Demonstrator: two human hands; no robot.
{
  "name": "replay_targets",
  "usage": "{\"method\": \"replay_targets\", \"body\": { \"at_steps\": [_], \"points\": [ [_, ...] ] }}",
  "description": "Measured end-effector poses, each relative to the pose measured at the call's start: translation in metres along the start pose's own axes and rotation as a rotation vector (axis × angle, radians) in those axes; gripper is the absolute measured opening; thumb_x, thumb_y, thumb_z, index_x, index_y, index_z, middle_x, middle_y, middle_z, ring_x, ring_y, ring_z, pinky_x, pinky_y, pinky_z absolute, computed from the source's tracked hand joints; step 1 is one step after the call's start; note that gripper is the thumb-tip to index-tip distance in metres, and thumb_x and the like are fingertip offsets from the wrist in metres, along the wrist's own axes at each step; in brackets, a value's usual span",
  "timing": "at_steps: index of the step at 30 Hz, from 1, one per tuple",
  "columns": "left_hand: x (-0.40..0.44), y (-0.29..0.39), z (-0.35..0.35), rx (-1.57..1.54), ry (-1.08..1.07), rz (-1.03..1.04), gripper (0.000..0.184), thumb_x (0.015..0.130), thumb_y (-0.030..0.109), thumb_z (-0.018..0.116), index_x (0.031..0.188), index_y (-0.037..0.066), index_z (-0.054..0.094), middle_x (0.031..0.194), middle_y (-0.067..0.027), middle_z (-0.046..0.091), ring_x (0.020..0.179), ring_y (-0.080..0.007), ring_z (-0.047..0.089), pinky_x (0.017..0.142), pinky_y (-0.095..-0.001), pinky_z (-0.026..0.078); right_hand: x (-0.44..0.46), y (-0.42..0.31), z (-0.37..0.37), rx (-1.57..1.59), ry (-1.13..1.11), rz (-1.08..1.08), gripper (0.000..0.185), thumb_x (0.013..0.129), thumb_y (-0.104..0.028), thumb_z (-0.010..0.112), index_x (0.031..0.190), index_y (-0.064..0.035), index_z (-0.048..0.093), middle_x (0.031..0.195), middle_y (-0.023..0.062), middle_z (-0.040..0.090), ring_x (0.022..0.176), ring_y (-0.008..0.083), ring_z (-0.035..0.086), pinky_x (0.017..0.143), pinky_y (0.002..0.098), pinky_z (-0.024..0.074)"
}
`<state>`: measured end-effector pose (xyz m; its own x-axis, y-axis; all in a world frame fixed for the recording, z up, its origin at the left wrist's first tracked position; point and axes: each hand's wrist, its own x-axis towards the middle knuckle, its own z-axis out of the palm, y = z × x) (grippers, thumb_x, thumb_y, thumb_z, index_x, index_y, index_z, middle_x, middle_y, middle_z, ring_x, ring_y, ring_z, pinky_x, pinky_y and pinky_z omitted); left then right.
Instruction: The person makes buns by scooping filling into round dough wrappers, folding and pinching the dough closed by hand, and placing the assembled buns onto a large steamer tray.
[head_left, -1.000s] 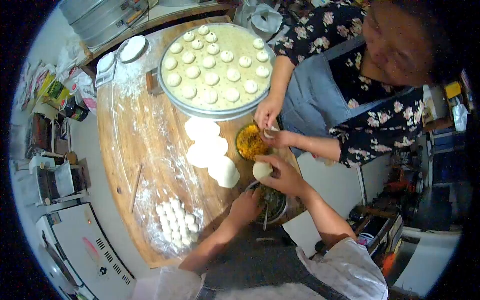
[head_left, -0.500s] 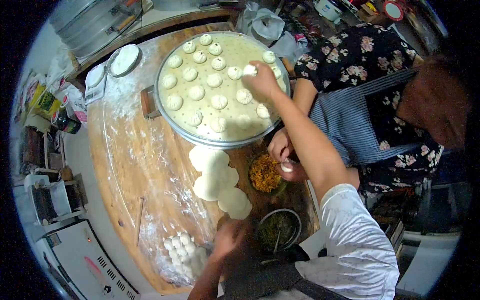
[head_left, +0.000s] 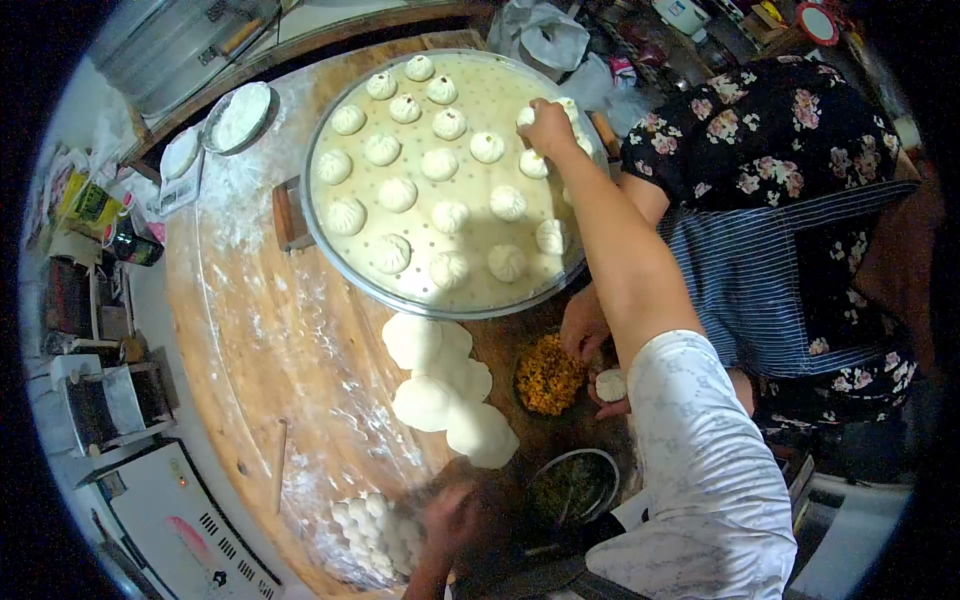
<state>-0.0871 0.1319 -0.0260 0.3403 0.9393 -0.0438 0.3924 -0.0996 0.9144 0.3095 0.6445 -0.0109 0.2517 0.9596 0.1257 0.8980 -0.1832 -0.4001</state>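
Note:
My right hand (head_left: pixel 548 127) reaches over the round steamer tray (head_left: pixel 330 262), its fingers closed on a white bun (head_left: pixel 525 117) near the tray's right side. Several pleated buns (head_left: pixel 397 194) sit on the tray in loose rows. My left hand (head_left: pixel 455 512) is low over the table, dim and blurred, between the small dough pieces (head_left: pixel 372 535) and the bowl of green filling (head_left: pixel 572 490); its fingers are not clear. Flat dough wrappers (head_left: pixel 482 434) lie overlapping just above it.
A co-worker's hands (head_left: pixel 590 325) are at the bowl of orange filling (head_left: pixel 550 375), one holding a wrapper (head_left: pixel 610 385). A rolling pin (head_left: pixel 279 467) lies on the wooden table (head_left: pixel 240 330). A flour bowl (head_left: pixel 240 117) stands at the back left.
My right hand has gone from the filling bowls to the tray, then further right over it with the bun. My left hand has moved left, away from the green filling bowl.

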Motion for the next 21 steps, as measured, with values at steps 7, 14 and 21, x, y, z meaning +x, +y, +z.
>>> {"method": "replay_targets", "body": {
  "at_steps": [7, 14, 21],
  "points": [
    [-0.011, 0.005, 0.002, 0.058, 0.049, -0.063, 0.026, 0.079, 0.008, 0.066, 0.105, 0.005, 0.065, 0.092, -0.013, 0.067, 0.082, -0.0319, 0.064, 0.073, -0.0387, 0.051, -0.021, -0.035, -0.04, -0.171, 0.026, -0.068, 0.062, 0.075, -0.019, 0.072, 0.129, -0.0025, 0.047, 0.113, 0.0279, 0.055, 0.107, 0.0405, 0.057, 0.087, 0.0431, 0.0501],
    [-0.009, -0.011, -0.001, -0.08, 0.228, -0.157, 0.021, 0.09, 0.016, 0.058, 0.106, 0.003, 0.065, 0.081, -0.0091, 0.062, 0.07, -0.0155, 0.056, 0.064, -0.0299, 0.048, -0.249, -0.148, -0.145, 0.249, -0.103, -0.434, 0.026, 0.091, -0.026, 0.054, 0.085, -0.0004, 0.058, 0.077, 0.0206, 0.062, 0.076, 0.0399, 0.062, 0.071, 0.0488, 0.0482],
    [0.015, -0.012, -0.039, -0.178, 0.178, -0.426, 0.026, 0.091, 0.02, 0.059, 0.107, 0.001, 0.066, 0.097, -0.0085, 0.068, 0.09, -0.0163, 0.061, 0.082, -0.0294, 0.048, -0.562, -0.076, -0.147, 0.286, -0.665, -0.095, 0.029, 0.092, -0.027, 0.05, 0.087, 0.0005, 0.056, 0.078, 0.0241, 0.059, 0.074, 0.0428, 0.058, 0.067, 0.0513, 0.0458]
  ]
}}
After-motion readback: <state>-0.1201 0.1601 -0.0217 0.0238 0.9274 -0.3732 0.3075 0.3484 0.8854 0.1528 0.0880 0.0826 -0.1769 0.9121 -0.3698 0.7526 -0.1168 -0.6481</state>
